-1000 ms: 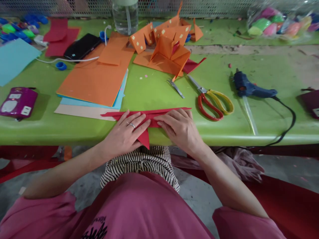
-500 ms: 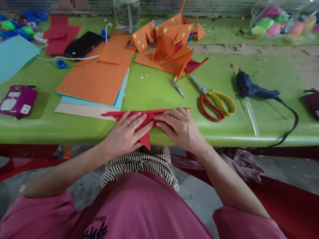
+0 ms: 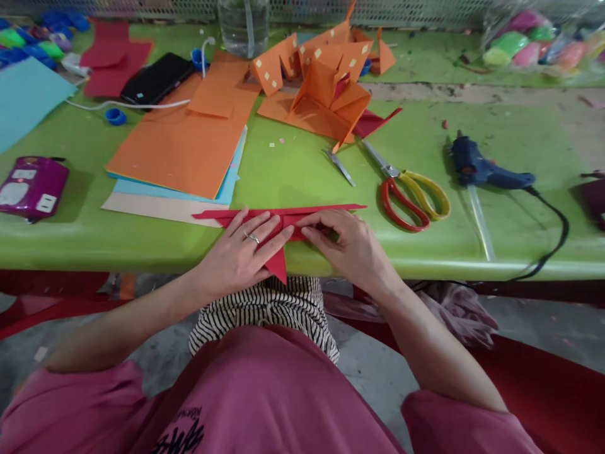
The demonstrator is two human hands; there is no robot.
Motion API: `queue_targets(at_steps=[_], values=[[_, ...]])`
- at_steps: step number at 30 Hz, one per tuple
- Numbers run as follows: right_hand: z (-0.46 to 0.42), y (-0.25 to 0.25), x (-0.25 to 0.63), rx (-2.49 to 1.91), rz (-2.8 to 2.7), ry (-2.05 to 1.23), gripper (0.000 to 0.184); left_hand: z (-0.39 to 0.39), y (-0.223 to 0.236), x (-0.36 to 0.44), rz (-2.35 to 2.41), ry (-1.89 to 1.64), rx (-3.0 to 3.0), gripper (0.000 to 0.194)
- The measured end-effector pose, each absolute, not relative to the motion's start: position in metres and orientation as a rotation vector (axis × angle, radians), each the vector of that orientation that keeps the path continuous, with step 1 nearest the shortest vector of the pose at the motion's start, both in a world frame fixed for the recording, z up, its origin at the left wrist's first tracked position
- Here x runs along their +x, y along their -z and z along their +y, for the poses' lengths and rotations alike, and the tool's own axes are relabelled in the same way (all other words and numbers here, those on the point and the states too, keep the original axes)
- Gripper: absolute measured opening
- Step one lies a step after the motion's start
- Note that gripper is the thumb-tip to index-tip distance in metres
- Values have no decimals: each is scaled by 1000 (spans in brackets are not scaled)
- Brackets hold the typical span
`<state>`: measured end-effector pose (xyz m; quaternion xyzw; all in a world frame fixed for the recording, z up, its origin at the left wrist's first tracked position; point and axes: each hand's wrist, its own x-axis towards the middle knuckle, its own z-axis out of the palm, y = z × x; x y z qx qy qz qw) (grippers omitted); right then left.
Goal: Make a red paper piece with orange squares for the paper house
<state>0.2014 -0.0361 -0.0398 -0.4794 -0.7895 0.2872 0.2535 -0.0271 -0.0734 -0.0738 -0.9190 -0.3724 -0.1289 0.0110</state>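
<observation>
2 hands rest on 1 folded red paper piece with a long thin upper strip (image 3: 326,210), lying at the near edge of the glossy green table (image 3: 293,180). The left hand (image 3: 239,252), wearing 1 silver ring (image 3: 251,238), lies flat over it from 8 o'clock, fingers slightly spread. The right hand (image 3: 354,252) reaches in from 4 o'clock, thumb and forefinger narrow and at the paper — whether they pinch a fold, I cannot tell.

At 2 o'clock lies 1 pair of metal scissors (image 3: 390,171) with 1 red and 1 yellow loop; farther right, 1 dark-blue glue gun (image 3: 491,173) with 1 translucent stick (image 3: 481,224). At 1 o'clock is 1 small silver metal tool (image 3: 341,168).

Black lettering (image 3: 182,438) on the pink shirt (image 3: 283,391) is upside down, too unclear to read.

The red triangular tip overhangs the table edge at 6 o'clock; the strip's 9 o'clock end overlaps 1 pale-pink sheet (image 3: 155,208) — green surface shows between strip and silver tool.
</observation>
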Motion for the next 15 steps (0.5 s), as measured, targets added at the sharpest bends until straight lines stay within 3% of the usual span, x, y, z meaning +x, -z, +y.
queue_targets(at_steps=[15], values=[[-28,39,197,-1309,-2167,-811,12,-74,75,-27,-1145,395,-2862,63]])
